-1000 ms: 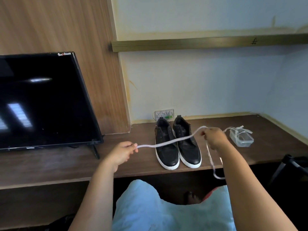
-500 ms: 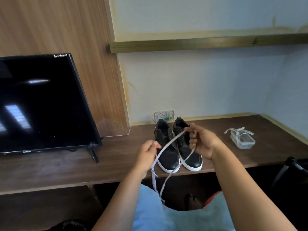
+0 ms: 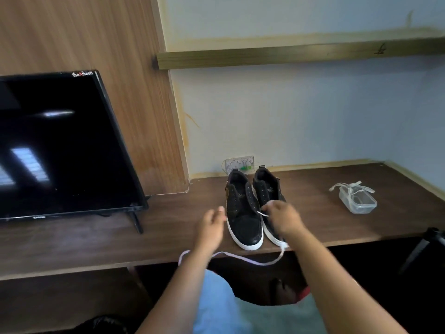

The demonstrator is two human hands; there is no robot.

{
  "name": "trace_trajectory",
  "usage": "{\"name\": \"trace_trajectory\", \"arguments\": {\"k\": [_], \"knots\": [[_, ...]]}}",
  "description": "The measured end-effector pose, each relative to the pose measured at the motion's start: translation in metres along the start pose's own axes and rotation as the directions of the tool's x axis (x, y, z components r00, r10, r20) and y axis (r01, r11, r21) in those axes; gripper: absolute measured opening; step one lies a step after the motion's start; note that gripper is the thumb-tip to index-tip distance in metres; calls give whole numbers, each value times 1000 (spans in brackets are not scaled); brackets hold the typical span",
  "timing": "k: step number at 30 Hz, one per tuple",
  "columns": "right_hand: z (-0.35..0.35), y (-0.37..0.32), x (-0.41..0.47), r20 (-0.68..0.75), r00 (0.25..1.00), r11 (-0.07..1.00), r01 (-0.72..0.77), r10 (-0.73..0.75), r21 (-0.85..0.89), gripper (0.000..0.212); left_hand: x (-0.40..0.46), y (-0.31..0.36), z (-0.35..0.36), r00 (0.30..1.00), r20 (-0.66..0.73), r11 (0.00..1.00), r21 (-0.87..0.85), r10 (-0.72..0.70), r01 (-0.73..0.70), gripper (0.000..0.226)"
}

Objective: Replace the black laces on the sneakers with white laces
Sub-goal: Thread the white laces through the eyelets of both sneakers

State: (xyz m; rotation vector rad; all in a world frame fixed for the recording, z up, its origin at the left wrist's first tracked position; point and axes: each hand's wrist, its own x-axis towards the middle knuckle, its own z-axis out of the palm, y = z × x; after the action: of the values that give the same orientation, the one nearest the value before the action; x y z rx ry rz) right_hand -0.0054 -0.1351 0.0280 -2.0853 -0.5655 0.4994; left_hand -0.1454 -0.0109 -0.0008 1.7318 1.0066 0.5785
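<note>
Fingers of the right hand (image 3: 280, 216) pinch a flat white lace (image 3: 243, 259) trailing limp off the desk; left hand (image 3: 212, 227) fingers spread, empty.

- Both bare forearms are stretched forward from the lower edge of the view, converging slightly.
- The left hand (image 3: 212, 229) is held palm down, its fingers (image 3: 220, 211) loosely extended and close together; nothing is gripped by it.
- The right hand (image 3: 281, 219) is held a little further forward than the left, its back turned up and its wrist bent down.
- A lace (image 3: 262, 214) end is pinched by the right fingertips.
</note>
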Motion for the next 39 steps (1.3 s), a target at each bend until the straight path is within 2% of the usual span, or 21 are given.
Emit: {"name": "trace_trajectory", "arguments": {"k": [2,3,5,6,7,10,11,13,15,17,19,21,22,23,24,26,29,31,35,37,39], "knots": [[38,-10,-23,67,987,980,151,-143,-130,26,0,5,25,974,171,989,39,-148,143,60],[54,-11,-34,78,980,969,193,-183,-154,24,2,9,31,945,231,971,-7,-232,240,63],[70,-6,-49,109,966,960,247,-234,-133,23,9,16,34,841,398,833,-264,-366,487,61],[73,0,-52,144,958,954,268,-249,-135,24,12,19,29,818,448,751,-381,-361,540,56],[72,5,-54,196,947,945,287,-255,-159,25,16,23,24,820,474,707,-456,-321,540,48],[66,18,-53,416,887,926,311,-201,-216,13,28,38,5,862,458,689,-553,-219,469,27],[63,20,-52,509,844,938,295,-168,-180,8,33,42,2,885,418,699,-570,-206,432,25],[57,23,-43,613,779,948,279,-131,-153,12,40,46,0,932,325,790,-525,-158,317,24],[50,21,-26,571,808,932,306,-145,-195,16,37,50,3,956,272,917,-344,-110,203,25],[40,20,-2,445,884,957,239,-145,-163,6,29,55,6,968,248,991,-113,-40,70,25],[29,17,22,237,955,968,214,-180,-128,33,26,56,10,957,292,1000,-8,7,-5,23],[18,14,37,130,965,971,237,-230,-38,58,29,56,12,928,373,999,31,6,-19,20],[14,11,43,151,958,970,238,-243,47,63,33,56,12,917,399,999,49,2,-23,19],[13,11,49,199,943,960,244,-268,138,58,37,56,13,916,401,998,64,-7,-21,19],[15,11,52,258,923,953,244,-285,179,42,42,54,14,924,382,998,67,-12,-14,18],[22,15,59,268,917,951,257,-296,172,15,53,46,17,952,307,998,58,-7,-11,16],[32,27,65,216,949,958,182,-231,223,23,67,23,29,980,200,984,172,11,-46,14],[39,32,62,180,953,964,215,-243,158,25,66,16,41,984,176,982,178,34,-66,11],[64,36,45,-38,925,926,377,-377,6,14,62,12,62,974,222,996,58,50,-65,21],[75,36,42,-56,936,936,351,-349,32,14,68,17,63,967,254,1000,20,-7,2,30],[81,36,41,-85,947,947,316,-310,60,19,71,18,60,946,321,998,-9,-53,59,29]]}}
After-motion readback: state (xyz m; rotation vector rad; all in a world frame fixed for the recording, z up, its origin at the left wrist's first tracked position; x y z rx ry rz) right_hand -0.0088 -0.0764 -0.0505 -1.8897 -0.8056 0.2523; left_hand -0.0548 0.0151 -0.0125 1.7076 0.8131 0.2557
